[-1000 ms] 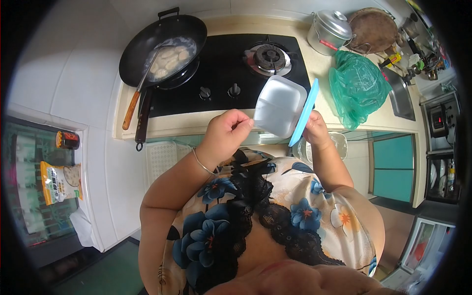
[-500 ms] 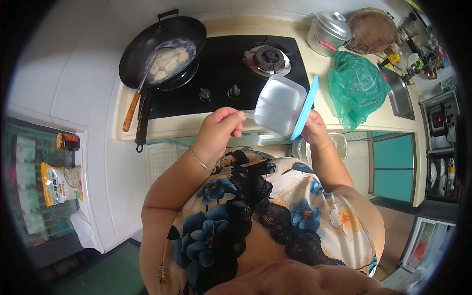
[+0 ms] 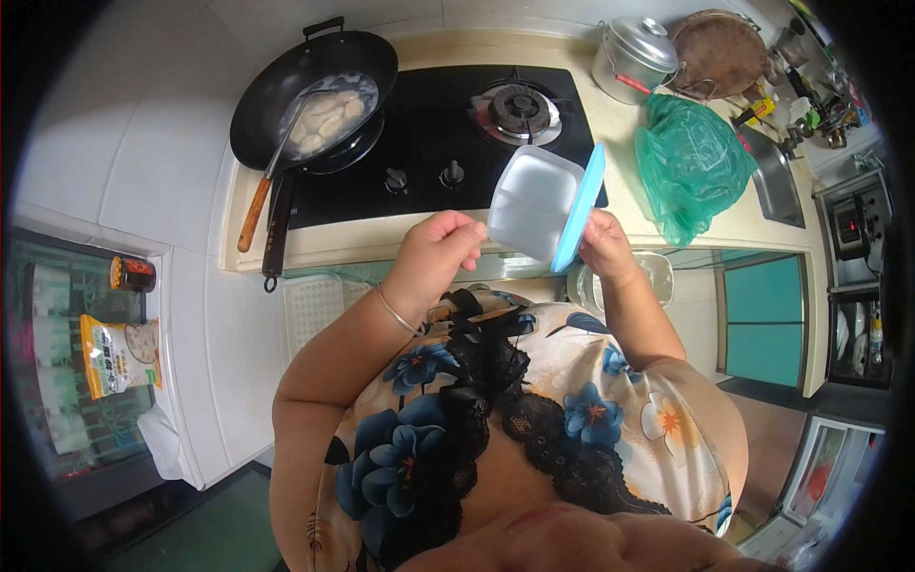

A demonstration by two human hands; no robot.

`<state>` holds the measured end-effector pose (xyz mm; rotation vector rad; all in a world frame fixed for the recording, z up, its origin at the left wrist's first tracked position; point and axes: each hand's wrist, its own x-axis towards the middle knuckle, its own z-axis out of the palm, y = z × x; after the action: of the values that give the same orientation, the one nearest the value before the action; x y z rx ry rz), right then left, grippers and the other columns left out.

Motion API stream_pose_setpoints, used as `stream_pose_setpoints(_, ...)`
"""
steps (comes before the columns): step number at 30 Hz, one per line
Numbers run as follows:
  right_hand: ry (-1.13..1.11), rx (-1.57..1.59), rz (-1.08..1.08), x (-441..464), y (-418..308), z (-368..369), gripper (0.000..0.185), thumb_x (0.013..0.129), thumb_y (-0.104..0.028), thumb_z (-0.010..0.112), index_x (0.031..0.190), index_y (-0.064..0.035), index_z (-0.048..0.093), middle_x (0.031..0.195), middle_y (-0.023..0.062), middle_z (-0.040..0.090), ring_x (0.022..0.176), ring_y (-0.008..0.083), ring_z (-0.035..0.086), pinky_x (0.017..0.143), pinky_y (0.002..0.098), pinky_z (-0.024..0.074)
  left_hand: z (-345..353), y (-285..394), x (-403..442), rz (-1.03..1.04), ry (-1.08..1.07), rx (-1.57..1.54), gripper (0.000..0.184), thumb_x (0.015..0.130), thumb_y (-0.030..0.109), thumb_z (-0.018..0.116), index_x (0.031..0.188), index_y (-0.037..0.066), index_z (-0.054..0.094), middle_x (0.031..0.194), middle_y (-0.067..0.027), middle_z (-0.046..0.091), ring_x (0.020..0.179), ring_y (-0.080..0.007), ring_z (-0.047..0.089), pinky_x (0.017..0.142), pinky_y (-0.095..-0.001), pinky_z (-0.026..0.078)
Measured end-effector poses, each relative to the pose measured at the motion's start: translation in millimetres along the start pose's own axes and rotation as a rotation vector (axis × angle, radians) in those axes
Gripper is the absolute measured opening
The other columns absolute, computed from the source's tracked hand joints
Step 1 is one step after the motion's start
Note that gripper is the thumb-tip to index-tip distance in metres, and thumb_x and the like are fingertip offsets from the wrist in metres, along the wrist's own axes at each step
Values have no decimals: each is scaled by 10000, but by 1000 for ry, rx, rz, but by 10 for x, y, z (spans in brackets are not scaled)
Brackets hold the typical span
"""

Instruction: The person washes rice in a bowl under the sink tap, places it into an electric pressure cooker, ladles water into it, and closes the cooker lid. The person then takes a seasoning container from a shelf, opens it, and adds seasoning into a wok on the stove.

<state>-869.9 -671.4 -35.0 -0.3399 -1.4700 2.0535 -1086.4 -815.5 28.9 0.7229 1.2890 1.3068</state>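
Note:
My left hand (image 3: 440, 255) is closed in a pinch beside the left edge of a white divided container (image 3: 536, 202); a thin translucent thing shows faintly at its fingertips, too small to name. The container is tilted with its open, two-part inside facing me, over the front of the black stove (image 3: 429, 143). Its blue lid (image 3: 579, 210) stands upright along the right side. My right hand (image 3: 607, 250) grips the lid from the right, its fingers partly hidden behind it.
At the left burner a black wok (image 3: 253, 105) holds pale pieces in whitish liquid, with a wooden-handled utensil (image 3: 254, 214) in it. To the right lie a green plastic bag (image 3: 694, 167), a lidded metal pot (image 3: 639, 59), a round brown board (image 3: 720, 55) and a sink (image 3: 777, 186).
My left hand drew back slightly from the container, then came near its edge again. The container and blue lid shifted slightly left, and the lid now stands closer against the container.

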Motion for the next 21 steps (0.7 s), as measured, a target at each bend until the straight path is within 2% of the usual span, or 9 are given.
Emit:
stream_pose_setpoints(5,45,28,1,-22,30,5,307,854,-339,555,825,-37,604,702,16,563,643,106,502,618,248,417,-95,-33,14,-60,22,-191,114,843,139,542,834,26,546,669,-14,510,596,-101,476,587,-232,415)
stream_pose_setpoints(11,59,72,2,-1,115,-44,275,861,-310,543,761,-54,550,634,-11,464,618,110,467,610,249,403,-197,47,-16,-69,28,-342,110,842,138,535,796,38,526,652,-17,499,585,-112,474,582,-250,418)
stream_pose_setpoints(15,93,57,30,17,51,21,281,860,-309,534,755,-48,529,637,-6,455,614,115,452,609,248,385,-334,157,13,-22,122,-402,129,839,150,534,755,57,506,635,-10,483,574,-111,468,569,-266,414)
stream_pose_setpoints(19,121,41,24,32,109,18,296,859,-316,530,753,-39,526,638,1,456,606,120,446,591,248,374,-771,341,91,71,280,-437,142,833,162,541,731,72,502,622,-2,472,555,-108,455,563,-277,412)
stream_pose_setpoints(21,106,48,18,2,109,-37,300,860,-320,528,752,-40,526,637,2,454,604,119,445,589,248,374,-1080,358,237,127,386,-445,98,797,136,572,748,70,518,622,5,484,526,-92,467,492,-249,418)
